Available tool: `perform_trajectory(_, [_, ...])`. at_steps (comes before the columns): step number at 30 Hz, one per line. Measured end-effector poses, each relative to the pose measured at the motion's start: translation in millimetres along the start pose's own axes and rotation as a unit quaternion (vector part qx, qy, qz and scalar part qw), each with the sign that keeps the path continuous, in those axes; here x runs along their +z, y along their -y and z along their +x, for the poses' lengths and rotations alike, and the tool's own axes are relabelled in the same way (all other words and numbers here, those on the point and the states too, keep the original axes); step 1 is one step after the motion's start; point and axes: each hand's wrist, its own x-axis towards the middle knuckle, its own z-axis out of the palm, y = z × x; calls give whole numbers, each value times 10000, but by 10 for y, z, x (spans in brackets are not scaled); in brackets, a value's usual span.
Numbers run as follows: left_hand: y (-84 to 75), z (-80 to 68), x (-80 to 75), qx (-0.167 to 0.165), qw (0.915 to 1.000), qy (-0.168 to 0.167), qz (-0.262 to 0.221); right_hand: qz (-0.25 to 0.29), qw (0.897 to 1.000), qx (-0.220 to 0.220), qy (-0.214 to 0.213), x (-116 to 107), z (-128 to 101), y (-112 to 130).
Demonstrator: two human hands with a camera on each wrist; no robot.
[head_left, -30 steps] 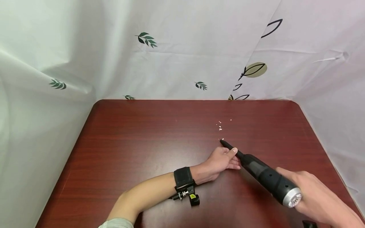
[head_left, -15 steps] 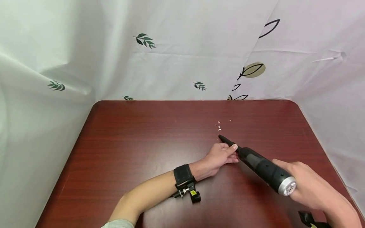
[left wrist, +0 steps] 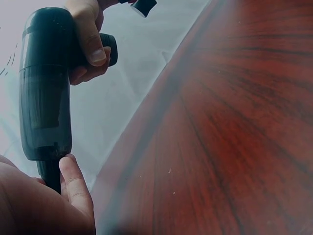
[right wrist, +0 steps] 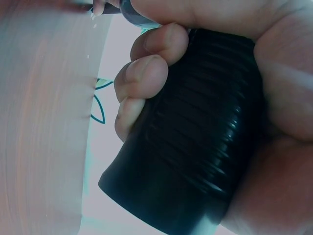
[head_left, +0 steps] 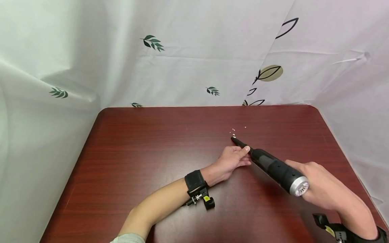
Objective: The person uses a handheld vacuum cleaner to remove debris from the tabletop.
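A black handheld vacuum cleaner (head_left: 273,169) with a silver vented end slants across the right half of the table in the head view. My right hand (head_left: 320,184) grips its ribbed handle (right wrist: 205,117), fingers wrapped around it in the right wrist view. Farther forward, my left hand (head_left: 229,160) pinches the narrow nozzle (head_left: 239,142) between thumb and fingers, close to the clear dust cup (left wrist: 46,107). The nozzle's tip lies right at a small scatter of white crumbs (head_left: 233,130) on the table.
The reddish-brown wooden table (head_left: 146,141) has rounded far corners. A white curtain (head_left: 182,67) with leaf prints hangs behind it and along both sides. Wrist straps with cameras sit on both arms, the left strap (head_left: 195,180) low over the table.
Both hands have moved the vacuum cleaner forward and slightly left. Its nozzle tip has reached the crumbs farther up the table, and the crumbs formerly by the tip no longer show.
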Motion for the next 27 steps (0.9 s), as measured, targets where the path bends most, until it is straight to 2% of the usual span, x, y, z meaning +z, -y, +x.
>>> perform_trajectory(5, [-17,14,-8,11,10000,-19,28,14,9998,-124,-141,13,29,-6])
perform_trajectory(10, [-34,32,-8,64,10000,-41,20,-10,10000,29,-42,8,61,-10])
perform_trajectory(19, [-39,110,-25,156,9998,-86,35,-91,9996,-21,-271,52,102,14])
perform_trajectory(27, [-56,170,-25,276,9994,-114,178,-168,9995,121,-221,55,148,13])
